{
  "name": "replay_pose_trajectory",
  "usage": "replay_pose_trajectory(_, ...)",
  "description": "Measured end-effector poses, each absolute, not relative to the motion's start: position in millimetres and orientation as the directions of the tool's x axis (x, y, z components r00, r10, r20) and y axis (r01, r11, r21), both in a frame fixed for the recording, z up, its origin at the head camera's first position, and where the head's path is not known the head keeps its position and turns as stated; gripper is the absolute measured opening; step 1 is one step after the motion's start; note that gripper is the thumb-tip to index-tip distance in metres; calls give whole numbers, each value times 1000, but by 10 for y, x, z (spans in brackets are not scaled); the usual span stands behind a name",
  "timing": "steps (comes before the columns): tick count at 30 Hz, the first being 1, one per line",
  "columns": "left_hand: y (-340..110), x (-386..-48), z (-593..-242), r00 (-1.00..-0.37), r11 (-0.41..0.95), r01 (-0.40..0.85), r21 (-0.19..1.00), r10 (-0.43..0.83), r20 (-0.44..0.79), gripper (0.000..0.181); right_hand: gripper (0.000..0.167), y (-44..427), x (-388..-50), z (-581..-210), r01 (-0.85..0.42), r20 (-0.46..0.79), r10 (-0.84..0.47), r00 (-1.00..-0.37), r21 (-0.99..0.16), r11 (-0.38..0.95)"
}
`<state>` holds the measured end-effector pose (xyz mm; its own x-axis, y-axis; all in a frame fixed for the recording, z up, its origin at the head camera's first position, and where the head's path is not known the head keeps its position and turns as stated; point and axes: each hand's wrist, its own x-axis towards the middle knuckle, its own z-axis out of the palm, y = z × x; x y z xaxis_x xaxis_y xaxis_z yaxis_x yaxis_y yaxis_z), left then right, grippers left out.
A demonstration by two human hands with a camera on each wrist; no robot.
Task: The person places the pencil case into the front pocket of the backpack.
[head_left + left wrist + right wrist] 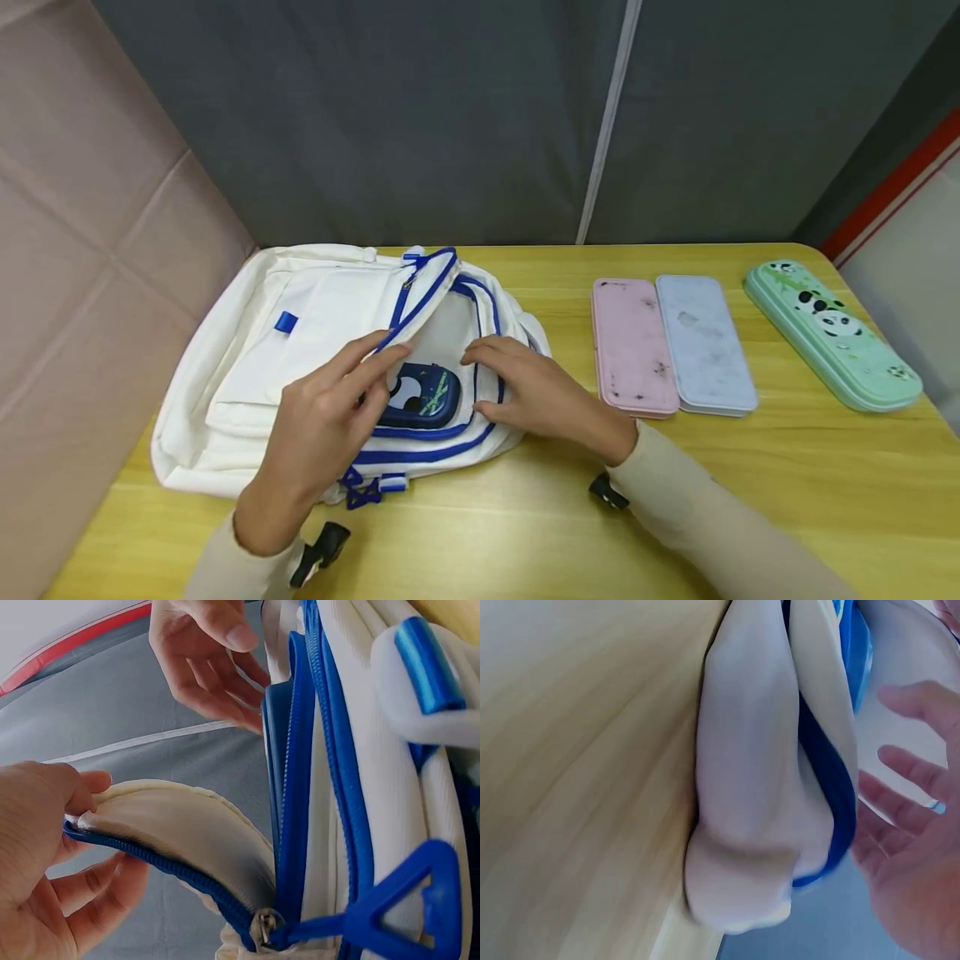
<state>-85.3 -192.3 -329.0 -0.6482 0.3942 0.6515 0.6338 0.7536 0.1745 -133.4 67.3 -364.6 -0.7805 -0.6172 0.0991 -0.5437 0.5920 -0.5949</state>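
Observation:
A white backpack (315,292) with blue zipper trim lies flat on the table, its front pocket unzipped. My left hand (322,417) pinches the edge of the pocket flap (187,817) between thumb and fingers and holds it raised. Inside the pocket lies a dark blue pencil case (431,396) with a panda and bamboo print, its left part hidden behind the left hand and flap. My right hand (536,392) hovers at the pocket's right rim, fingers loosely bent and apart, with nothing in it. A blue triangular zipper pull (405,907) hangs near the zipper's end.
To the right lie a pink case (636,346) and a pale blue case (707,343) side by side. Farther right is a mint-green panda pencil case (836,333). A grey curtain (420,125) stands behind the wooden table (510,542), and a pinkish panel (97,208) at left.

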Motion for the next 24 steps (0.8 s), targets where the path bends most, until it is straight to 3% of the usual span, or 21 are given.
replay_pose_trajectory(8,-1866,-848,-3350,-607,744,661,93,459,649,36,46,977,-1280,-3641,-492,193,-484,-854,-602,629)
replay_pose_trajectory(24,-1800,-847,-3448,-596,718,690,91,492,635,32,39,1572,-1155,-3757,-506,351,-365,-862,-563,653)
